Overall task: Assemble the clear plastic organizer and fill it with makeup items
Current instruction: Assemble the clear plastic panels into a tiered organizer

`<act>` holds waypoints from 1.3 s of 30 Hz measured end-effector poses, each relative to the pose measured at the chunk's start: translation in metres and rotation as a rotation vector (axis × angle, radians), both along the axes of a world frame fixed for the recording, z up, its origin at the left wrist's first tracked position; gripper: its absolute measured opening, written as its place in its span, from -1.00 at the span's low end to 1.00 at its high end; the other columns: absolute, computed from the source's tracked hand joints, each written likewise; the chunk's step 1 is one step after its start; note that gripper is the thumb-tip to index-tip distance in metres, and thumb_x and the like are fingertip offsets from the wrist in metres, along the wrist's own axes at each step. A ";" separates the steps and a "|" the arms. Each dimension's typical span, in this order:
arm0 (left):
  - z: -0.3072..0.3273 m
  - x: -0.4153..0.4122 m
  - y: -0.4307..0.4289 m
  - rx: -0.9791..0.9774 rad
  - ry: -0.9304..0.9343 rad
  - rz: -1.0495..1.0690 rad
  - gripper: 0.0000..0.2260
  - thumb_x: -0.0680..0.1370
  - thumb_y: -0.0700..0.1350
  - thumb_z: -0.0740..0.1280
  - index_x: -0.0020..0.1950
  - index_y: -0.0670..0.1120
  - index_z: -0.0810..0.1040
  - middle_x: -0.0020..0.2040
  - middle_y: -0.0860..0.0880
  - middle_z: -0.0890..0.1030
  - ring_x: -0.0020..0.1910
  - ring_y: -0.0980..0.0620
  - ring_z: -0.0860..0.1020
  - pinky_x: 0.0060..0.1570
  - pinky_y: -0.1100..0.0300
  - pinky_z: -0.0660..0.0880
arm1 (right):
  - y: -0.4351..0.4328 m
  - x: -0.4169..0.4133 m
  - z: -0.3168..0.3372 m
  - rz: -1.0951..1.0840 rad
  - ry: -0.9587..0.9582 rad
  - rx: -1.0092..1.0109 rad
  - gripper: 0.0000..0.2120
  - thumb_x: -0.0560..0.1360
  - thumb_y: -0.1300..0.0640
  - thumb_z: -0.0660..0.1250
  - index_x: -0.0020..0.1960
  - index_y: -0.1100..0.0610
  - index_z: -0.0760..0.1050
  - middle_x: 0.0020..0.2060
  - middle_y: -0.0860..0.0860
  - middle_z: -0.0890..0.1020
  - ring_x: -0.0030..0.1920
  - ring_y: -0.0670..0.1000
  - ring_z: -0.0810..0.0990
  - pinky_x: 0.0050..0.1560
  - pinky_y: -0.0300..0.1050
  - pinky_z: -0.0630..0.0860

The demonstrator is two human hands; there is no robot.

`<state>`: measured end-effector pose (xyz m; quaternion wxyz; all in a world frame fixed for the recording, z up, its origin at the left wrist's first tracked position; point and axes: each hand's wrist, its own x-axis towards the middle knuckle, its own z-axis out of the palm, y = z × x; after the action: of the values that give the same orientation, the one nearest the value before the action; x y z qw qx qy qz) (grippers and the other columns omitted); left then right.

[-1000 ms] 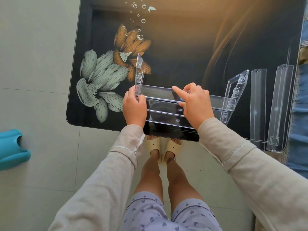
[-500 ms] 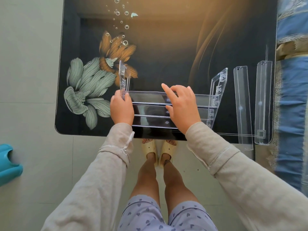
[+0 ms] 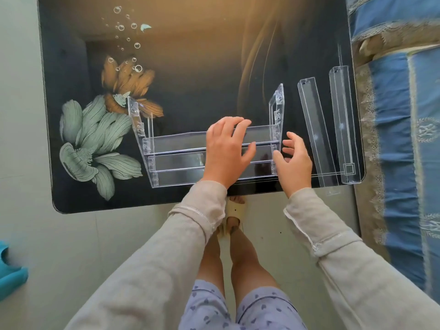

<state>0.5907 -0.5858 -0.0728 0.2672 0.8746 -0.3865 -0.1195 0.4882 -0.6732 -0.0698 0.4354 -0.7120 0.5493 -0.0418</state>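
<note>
The clear plastic organizer (image 3: pixel 176 160) stands partly assembled near the front edge of the black glass table (image 3: pixel 190 67). Three clear shelves span between its left side panel (image 3: pixel 137 120) and right side panel (image 3: pixel 277 108). My left hand (image 3: pixel 226 151) lies flat on the shelves right of the middle, fingers spread over the upper shelf. My right hand (image 3: pixel 292 163) hovers at the right side panel's lower end, fingers apart and slightly curled, thumb close to the panel. Two loose clear trays (image 3: pixel 314 129) (image 3: pixel 342 125) lie lengthwise to the right. No makeup items show.
A bed with a blue patterned cover (image 3: pixel 400 115) runs along the table's right edge. One loose tray overhangs the front edge. A teal object (image 3: pixel 9 277) sits on the tiled floor at the lower left. My legs and slippers are below the table edge.
My left hand left the left side panel and moved onto the middle of the shelves. My right hand shifted from the shelves to the right side panel. The view moved rightward.
</note>
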 end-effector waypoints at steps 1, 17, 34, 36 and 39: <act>-0.001 -0.002 -0.008 0.042 0.021 -0.050 -0.63 0.47 0.00 0.32 0.23 -0.13 0.52 0.19 -0.11 0.57 0.24 -0.12 0.48 0.31 -0.02 0.31 | -0.003 0.000 -0.002 0.027 0.005 0.026 -0.58 0.53 0.23 0.23 0.37 0.14 0.31 0.24 0.09 0.50 0.09 -0.07 0.46 0.21 -0.13 0.42; -0.004 -0.009 -0.042 0.117 0.117 -0.153 -0.66 0.53 -0.07 0.29 0.30 -0.10 0.45 0.24 -0.09 0.54 0.24 -0.07 0.44 0.29 0.14 0.19 | -0.011 0.003 -0.012 0.244 0.124 -0.218 -0.77 0.57 0.20 0.19 0.14 0.21 0.55 -0.12 0.19 0.69 -0.12 0.14 0.65 0.03 0.01 0.60; -0.016 -0.009 -0.047 0.175 0.137 -0.183 -0.70 0.50 -0.12 0.32 0.22 -0.13 0.46 0.14 -0.10 0.54 0.13 -0.09 0.47 0.20 0.15 0.15 | -0.012 0.004 -0.010 0.227 0.128 -0.203 -0.78 0.57 0.21 0.19 0.10 0.21 0.57 -0.16 0.17 0.69 -0.18 0.12 0.64 -0.04 -0.07 0.58; -0.016 -0.009 -0.047 0.193 0.129 -0.197 -0.70 0.50 -0.13 0.32 0.21 -0.13 0.45 0.13 -0.10 0.53 0.11 -0.09 0.47 0.18 0.15 0.17 | -0.011 0.004 -0.009 0.214 0.123 -0.187 -0.78 0.57 0.21 0.20 0.11 0.21 0.57 -0.15 0.17 0.69 -0.16 0.13 0.65 -0.03 -0.04 0.59; -0.015 -0.012 -0.046 0.218 0.077 -0.208 -0.70 0.51 -0.09 0.30 0.22 -0.12 0.45 0.14 -0.09 0.54 0.13 -0.10 0.47 0.17 0.13 0.22 | -0.010 0.004 -0.006 0.212 0.126 -0.168 -0.79 0.57 0.22 0.19 0.10 0.21 0.56 -0.15 0.18 0.68 -0.16 0.14 0.64 -0.02 0.03 0.61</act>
<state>0.5782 -0.6317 -0.0876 0.1714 0.8485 -0.4492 -0.2212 0.4919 -0.6830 -0.0759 0.3407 -0.8014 0.4917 0.0035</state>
